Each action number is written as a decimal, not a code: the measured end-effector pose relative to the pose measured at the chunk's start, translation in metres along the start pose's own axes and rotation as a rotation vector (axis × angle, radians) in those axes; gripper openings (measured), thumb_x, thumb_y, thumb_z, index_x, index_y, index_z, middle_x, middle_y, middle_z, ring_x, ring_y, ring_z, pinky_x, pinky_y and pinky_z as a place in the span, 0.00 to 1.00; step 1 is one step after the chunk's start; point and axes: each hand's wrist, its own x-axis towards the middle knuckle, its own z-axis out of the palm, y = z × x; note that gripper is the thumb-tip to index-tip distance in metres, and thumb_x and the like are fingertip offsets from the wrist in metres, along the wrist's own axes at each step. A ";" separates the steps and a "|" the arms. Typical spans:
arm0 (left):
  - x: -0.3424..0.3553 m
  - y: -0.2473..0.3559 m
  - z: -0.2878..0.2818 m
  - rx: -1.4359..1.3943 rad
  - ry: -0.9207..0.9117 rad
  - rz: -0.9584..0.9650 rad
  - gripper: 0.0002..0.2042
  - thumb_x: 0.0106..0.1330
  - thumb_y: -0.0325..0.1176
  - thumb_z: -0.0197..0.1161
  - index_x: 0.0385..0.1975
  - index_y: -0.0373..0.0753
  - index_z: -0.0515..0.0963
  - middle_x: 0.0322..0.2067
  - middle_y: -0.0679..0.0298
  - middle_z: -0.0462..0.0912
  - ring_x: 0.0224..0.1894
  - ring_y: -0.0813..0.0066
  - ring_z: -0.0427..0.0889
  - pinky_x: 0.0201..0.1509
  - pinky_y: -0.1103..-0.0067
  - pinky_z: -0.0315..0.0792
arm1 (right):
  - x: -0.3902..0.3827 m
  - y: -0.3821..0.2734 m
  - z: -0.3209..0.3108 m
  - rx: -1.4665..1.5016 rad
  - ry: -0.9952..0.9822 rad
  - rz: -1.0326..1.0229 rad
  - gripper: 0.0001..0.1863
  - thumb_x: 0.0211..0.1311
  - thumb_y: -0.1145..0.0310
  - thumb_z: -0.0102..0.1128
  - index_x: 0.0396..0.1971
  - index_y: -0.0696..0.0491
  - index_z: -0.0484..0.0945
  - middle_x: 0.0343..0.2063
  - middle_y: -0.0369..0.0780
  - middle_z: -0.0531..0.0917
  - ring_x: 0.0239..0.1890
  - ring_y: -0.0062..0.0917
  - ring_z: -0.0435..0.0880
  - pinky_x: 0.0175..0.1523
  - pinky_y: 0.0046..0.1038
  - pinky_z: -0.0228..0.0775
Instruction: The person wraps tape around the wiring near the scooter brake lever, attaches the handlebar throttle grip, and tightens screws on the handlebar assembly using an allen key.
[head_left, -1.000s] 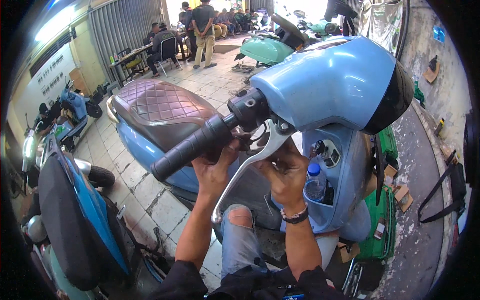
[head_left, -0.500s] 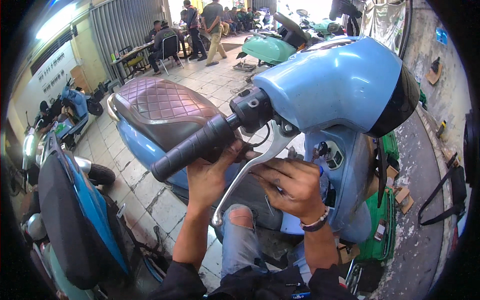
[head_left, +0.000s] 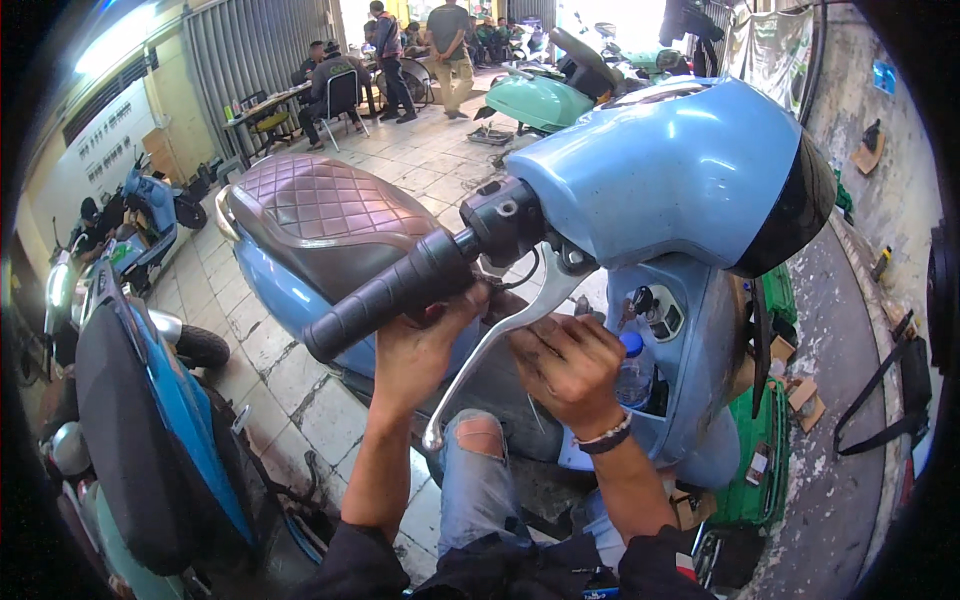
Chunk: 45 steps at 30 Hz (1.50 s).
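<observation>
A light-blue scooter's handlebar cover (head_left: 660,165) fills the upper right, with a black ribbed handlebar grip (head_left: 390,295) pointing toward the lower left. A silver brake lever (head_left: 490,355) curves down below the grip. My left hand (head_left: 420,350) is closed beneath the grip, thumb raised. The grip partly hides its fingers, and what they pinch is dark and cannot be made out. Right of the lever, my right hand (head_left: 570,370) is closed with curled fingers beside a dark cable (head_left: 522,278). What it holds is hidden.
A brown quilted seat (head_left: 320,200) lies beyond the grip. A water bottle (head_left: 633,370) stands in the front pocket beside a key switch (head_left: 645,300). Another scooter (head_left: 150,420) is close on the left. A green crate (head_left: 755,450) sits right. Several people gather at the back.
My right hand has shifted slightly left and down, uncovering more of the bottle. My left hand stays under the grip. In the background, a standing person has moved right.
</observation>
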 end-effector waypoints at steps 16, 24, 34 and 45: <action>0.003 0.001 0.006 -0.092 -0.015 -0.006 0.15 0.65 0.24 0.71 0.51 0.34 0.81 0.45 0.59 0.87 0.46 0.75 0.86 0.49 0.77 0.80 | -0.002 -0.004 0.018 0.092 0.028 0.097 0.14 0.48 0.69 0.70 0.38 0.51 0.88 0.39 0.40 0.87 0.44 0.34 0.86 0.44 0.34 0.79; 0.005 -0.008 0.009 -0.070 0.063 -0.021 0.15 0.62 0.22 0.72 0.48 0.34 0.81 0.43 0.62 0.86 0.47 0.74 0.85 0.53 0.77 0.78 | 0.000 -0.003 0.010 0.245 0.150 0.180 0.13 0.49 0.74 0.67 0.37 0.53 0.86 0.39 0.42 0.87 0.36 0.36 0.87 0.38 0.32 0.80; 0.013 -0.030 0.011 -0.271 -0.056 0.013 0.15 0.61 0.21 0.70 0.48 0.36 0.80 0.43 0.64 0.84 0.48 0.74 0.82 0.56 0.74 0.74 | 0.008 -0.015 0.015 1.115 0.241 0.855 0.05 0.66 0.75 0.66 0.37 0.61 0.82 0.28 0.37 0.85 0.24 0.16 0.82 0.28 0.20 0.74; 0.017 -0.041 0.010 -0.310 -0.075 0.033 0.15 0.60 0.21 0.69 0.47 0.36 0.80 0.42 0.65 0.84 0.47 0.75 0.82 0.56 0.75 0.73 | 0.020 -0.015 0.010 1.302 0.249 1.096 0.07 0.61 0.75 0.69 0.37 0.61 0.85 0.26 0.39 0.85 0.17 0.18 0.77 0.20 0.21 0.67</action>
